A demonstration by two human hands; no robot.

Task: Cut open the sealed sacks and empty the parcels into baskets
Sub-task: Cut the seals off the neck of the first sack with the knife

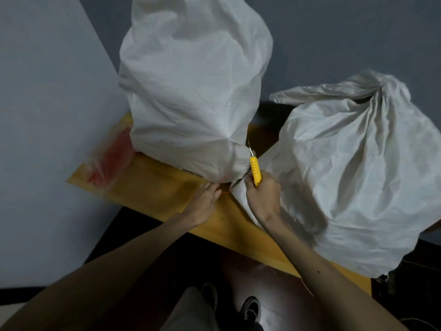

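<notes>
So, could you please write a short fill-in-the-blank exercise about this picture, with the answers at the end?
1. The right hand grips a cutter with a ____ handle.
2. The left hand touches the sack on the ____ side.
3. That sack and the other sack are both ____ in colour.
Missing words: yellow; left; white.

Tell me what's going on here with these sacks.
A person is opening the tall white woven sack on the yellow wooden board. Their right-hand grip holds a yellow-handled cutter, its blade at the sack's bunched neck. The left-hand grip rests its fingers against the sack beside it. A second white sack, knotted shut, sits to the right. No basket is in view.
</notes>
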